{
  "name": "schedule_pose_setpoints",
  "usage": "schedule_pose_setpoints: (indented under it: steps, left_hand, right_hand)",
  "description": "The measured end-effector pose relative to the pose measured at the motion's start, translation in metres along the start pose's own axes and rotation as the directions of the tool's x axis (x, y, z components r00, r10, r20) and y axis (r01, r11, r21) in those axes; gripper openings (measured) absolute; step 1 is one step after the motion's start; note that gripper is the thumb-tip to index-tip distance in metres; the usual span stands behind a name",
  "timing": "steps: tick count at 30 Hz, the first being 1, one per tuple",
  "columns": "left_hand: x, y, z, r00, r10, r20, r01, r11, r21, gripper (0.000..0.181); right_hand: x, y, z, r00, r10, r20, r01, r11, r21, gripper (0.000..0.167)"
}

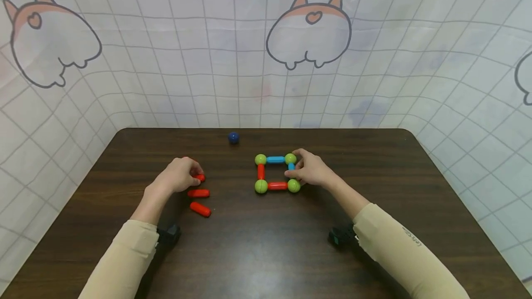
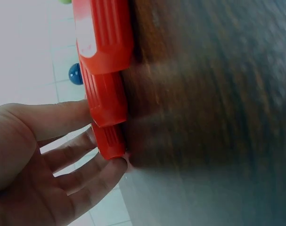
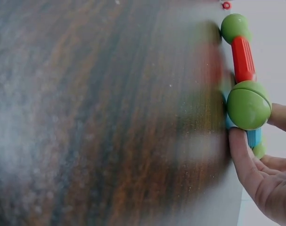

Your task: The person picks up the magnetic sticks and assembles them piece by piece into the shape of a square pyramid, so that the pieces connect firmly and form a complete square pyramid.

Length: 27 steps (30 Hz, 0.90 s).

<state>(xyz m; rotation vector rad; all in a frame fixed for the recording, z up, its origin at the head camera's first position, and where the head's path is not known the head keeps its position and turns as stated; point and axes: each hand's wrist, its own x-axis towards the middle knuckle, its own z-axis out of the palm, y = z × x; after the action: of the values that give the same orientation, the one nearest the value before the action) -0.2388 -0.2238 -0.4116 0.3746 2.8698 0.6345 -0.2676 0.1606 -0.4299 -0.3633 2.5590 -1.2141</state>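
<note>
A square of building rods and balls lies on the table, with green balls [image 1: 261, 186] at its corners. Its near rod [image 1: 277, 186] and left rod are red; the far rod [image 1: 275, 160] and right rod are blue. My right hand [image 1: 314, 169] grips the square's right side, fingers about the blue rod [image 3: 254, 137] and beside the green balls. On the left, my left hand [image 1: 178, 174] pinches the farthest of three loose red rods [image 2: 109, 142], partly covering it. Nearer me lie the middle red rod [image 1: 198, 193] and a slanted red rod [image 1: 201, 209].
A dark blue ball [image 1: 233, 138] sits near the far edge of the dark wooden table [image 1: 257, 253]. Behind the table hangs a white gridded cloth [image 1: 232, 82] with cartoon animals, which also runs along both sides.
</note>
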Motion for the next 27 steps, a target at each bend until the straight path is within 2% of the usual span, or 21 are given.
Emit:
schedule_pose_setpoints:
  steps: [6, 10, 14, 19, 27]
  left_hand:
    - [-0.001, 0.003, 0.001, 1.000, 0.005, -0.012, -0.006, 0.999, -0.032, 0.013]
    - [0.001, 0.006, 0.001, 0.999, 0.013, -0.046, -0.016, 0.998, -0.061, 0.014]
    - [0.003, 0.008, 0.004, 0.996, 0.003, -0.090, -0.011, 0.996, -0.089, 0.017]
    - [0.006, 0.012, 0.008, 0.993, -0.001, -0.118, -0.016, 0.989, -0.146, 0.018]
    - [0.013, 0.020, 0.014, 0.982, 0.025, -0.186, -0.071, 0.967, -0.244, 0.020]
  right_hand:
    - [0.000, 0.003, -0.001, 1.000, -0.022, 0.006, 0.022, 1.000, 0.015, 0.067]
    - [0.001, 0.003, -0.002, 1.000, -0.027, -0.004, 0.027, 0.999, 0.037, 0.062]
    - [0.001, 0.000, -0.002, 1.000, -0.029, 0.004, 0.029, 0.998, 0.053, 0.062]
    - [0.002, -0.001, -0.001, 1.000, -0.023, 0.016, 0.022, 0.998, 0.055, 0.063]
    - [0.002, -0.001, 0.000, 1.000, -0.010, 0.006, 0.010, 0.998, 0.069, 0.064]
